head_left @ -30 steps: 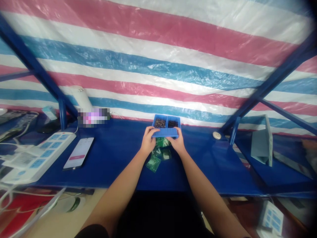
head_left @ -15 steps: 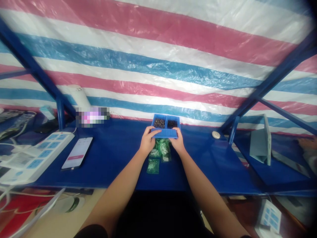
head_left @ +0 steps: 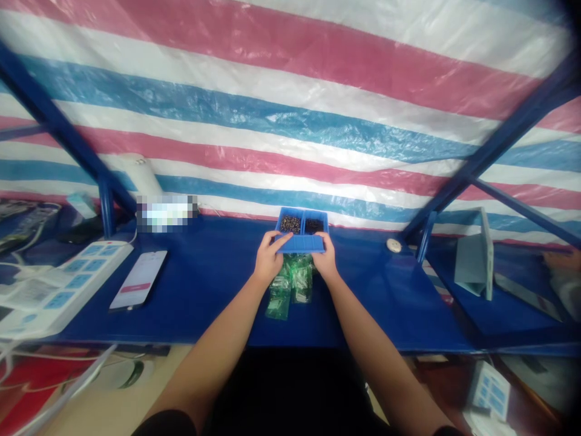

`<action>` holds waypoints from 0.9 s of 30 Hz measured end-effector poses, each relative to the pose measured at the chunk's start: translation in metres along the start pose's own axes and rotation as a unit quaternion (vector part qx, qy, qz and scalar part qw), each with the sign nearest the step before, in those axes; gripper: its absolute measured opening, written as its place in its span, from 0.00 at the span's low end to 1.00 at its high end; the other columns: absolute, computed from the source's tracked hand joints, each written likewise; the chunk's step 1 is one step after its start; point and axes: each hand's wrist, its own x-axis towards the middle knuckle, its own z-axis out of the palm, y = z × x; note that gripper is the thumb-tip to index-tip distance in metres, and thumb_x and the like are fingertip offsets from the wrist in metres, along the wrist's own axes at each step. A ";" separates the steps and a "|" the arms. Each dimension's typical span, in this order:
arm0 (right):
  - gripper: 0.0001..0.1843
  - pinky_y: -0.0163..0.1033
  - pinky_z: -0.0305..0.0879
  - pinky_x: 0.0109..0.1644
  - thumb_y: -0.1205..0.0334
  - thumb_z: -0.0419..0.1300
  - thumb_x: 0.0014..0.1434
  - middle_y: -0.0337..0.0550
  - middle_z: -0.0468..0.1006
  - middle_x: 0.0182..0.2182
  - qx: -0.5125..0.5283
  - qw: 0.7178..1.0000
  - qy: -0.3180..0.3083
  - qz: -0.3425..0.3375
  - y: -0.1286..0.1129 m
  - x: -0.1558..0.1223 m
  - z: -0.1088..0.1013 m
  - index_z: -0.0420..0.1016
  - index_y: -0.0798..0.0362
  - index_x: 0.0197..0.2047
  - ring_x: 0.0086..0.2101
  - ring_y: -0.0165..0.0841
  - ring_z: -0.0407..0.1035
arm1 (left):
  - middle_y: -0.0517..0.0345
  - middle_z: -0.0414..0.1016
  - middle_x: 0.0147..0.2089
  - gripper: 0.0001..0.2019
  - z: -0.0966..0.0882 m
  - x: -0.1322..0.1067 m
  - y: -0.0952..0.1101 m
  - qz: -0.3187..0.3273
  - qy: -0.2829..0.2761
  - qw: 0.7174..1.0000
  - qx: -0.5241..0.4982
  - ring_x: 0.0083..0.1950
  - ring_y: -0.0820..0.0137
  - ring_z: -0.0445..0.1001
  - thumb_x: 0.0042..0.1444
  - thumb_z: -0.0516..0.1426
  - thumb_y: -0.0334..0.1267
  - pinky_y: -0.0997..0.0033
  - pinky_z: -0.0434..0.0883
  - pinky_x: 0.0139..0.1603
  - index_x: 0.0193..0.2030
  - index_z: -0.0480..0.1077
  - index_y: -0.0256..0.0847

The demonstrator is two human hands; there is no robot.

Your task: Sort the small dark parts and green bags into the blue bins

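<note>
Both my hands grip a blue divided parts bin [head_left: 300, 244] at the far side of the blue table. My left hand [head_left: 269, 257] is closed on its left front corner, with a finger along the front rim. On the right front corner, my right hand [head_left: 325, 253] is closed too. The left compartment holds small brass-and-dark pieces [head_left: 290, 224]; the right one holds small black pieces [head_left: 314, 226]. Both kinds are too small to name. Several green plastic packets [head_left: 301, 281] lie on the table just in front of the bin, between my wrists.
To the left are a phone [head_left: 138, 280], a white power strip [head_left: 91, 275] with plugs and cables, and a white cylinder [head_left: 144, 175]. A round white object [head_left: 393, 245] and a propped tablet [head_left: 474, 257] stand right. Another person's hand [head_left: 560, 261] shows at the far right. Striped sheeting [head_left: 290, 127] hangs behind.
The green packets in front of the bin lie differently, the front-left one now joined with those behind. Both hands keep their hold on the bin. The view has shifted slightly.
</note>
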 end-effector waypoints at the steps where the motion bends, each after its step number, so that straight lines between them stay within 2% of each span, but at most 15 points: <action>1: 0.14 0.43 0.66 0.49 0.64 0.60 0.50 0.42 0.75 0.39 0.003 1.000 -0.001 -0.007 -0.001 0.000 0.000 0.70 0.52 0.42 0.40 0.37 0.70 | 0.53 0.66 0.51 0.32 0.000 0.000 0.001 0.001 0.007 1.000 -0.001 0.53 0.68 0.69 0.50 0.47 0.18 0.64 0.70 0.55 0.58 0.71 0.48; 5: 0.24 0.45 0.65 0.53 0.63 0.63 0.51 0.46 0.75 0.45 0.045 0.999 -0.020 -0.013 -0.006 -0.002 0.002 0.68 0.51 0.52 0.46 0.39 0.70 | 0.51 0.67 0.50 0.29 -0.001 0.000 0.004 -0.004 0.076 0.997 -0.004 0.53 0.66 0.69 0.52 0.48 0.20 0.62 0.70 0.55 0.59 0.69 0.45; 7: 0.31 0.46 0.66 0.53 0.61 0.65 0.51 0.47 0.74 0.47 0.087 0.995 -0.037 0.015 -0.005 -0.001 0.003 0.64 0.49 0.58 0.47 0.40 0.70 | 0.50 0.68 0.49 0.25 -0.001 0.001 0.005 -0.018 0.109 0.994 -0.005 0.52 0.66 0.70 0.55 0.48 0.22 0.61 0.70 0.54 0.57 0.71 0.43; 10: 0.39 0.48 0.67 0.54 0.57 0.69 0.48 0.48 0.73 0.50 0.144 0.986 -0.050 0.062 0.001 0.000 0.007 0.59 0.48 0.62 0.49 0.41 0.70 | 0.51 0.68 0.48 0.20 -0.001 0.003 0.006 -0.046 0.130 0.990 -0.006 0.50 0.66 0.71 0.58 0.49 0.26 0.62 0.71 0.51 0.52 0.74 0.42; 13: 0.43 0.48 0.69 0.54 0.53 0.70 0.47 0.50 0.71 0.53 0.167 0.979 -0.067 0.099 0.007 0.000 0.010 0.58 0.47 0.63 0.50 0.42 0.70 | 0.51 0.68 0.48 0.18 -0.002 0.005 0.006 -0.070 0.159 0.985 -0.011 0.49 0.66 0.71 0.58 0.49 0.26 0.61 0.71 0.52 0.49 0.75 0.42; 16: 0.42 0.46 0.71 0.50 0.50 0.69 0.49 0.49 0.71 0.55 0.166 0.973 -0.089 0.132 0.009 -0.002 0.011 0.58 0.46 0.64 0.46 0.39 0.73 | 0.52 0.69 0.47 0.19 -0.004 0.006 0.005 -0.092 0.189 0.978 -0.018 0.50 0.66 0.71 0.55 0.49 0.25 0.61 0.69 0.54 0.48 0.75 0.41; 18: 0.39 0.45 0.72 0.49 0.48 0.67 0.51 0.48 0.73 0.53 0.142 0.976 -0.089 0.141 0.009 -0.003 0.010 0.60 0.46 0.62 0.43 0.38 0.75 | 0.52 0.69 0.47 0.18 -0.006 0.007 0.004 -0.112 0.208 0.972 -0.019 0.50 0.65 0.71 0.54 0.49 0.25 0.61 0.69 0.55 0.46 0.75 0.40; 21: 0.26 0.46 0.72 0.49 0.45 0.62 0.55 0.46 0.80 0.42 0.067 0.982 -0.089 0.150 0.010 -0.003 0.008 0.69 0.49 0.53 0.39 0.38 0.76 | 0.52 0.70 0.47 0.17 -0.007 0.008 0.002 -0.144 0.251 0.957 -0.022 0.52 0.65 0.71 0.54 0.48 0.25 0.61 0.68 0.57 0.44 0.73 0.39; 23: 0.22 0.47 0.71 0.49 0.44 0.59 0.58 0.44 0.81 0.36 0.032 0.982 -0.104 0.153 0.010 -0.003 0.007 0.73 0.50 0.49 0.39 0.38 0.76 | 0.52 0.70 0.47 0.15 -0.007 0.010 -0.001 -0.166 0.292 0.942 -0.030 0.52 0.65 0.70 0.55 0.48 0.26 0.61 0.67 0.58 0.44 0.73 0.39; 27: 0.21 0.45 0.70 0.51 0.47 0.55 0.61 0.45 0.81 0.39 0.039 0.980 -0.146 0.130 0.007 -0.003 0.008 0.74 0.49 0.52 0.42 0.37 0.76 | 0.53 0.71 0.48 0.13 -0.007 0.011 -0.012 -0.228 0.356 0.904 -0.059 0.52 0.65 0.70 0.58 0.50 0.31 0.63 0.66 0.58 0.44 0.73 0.41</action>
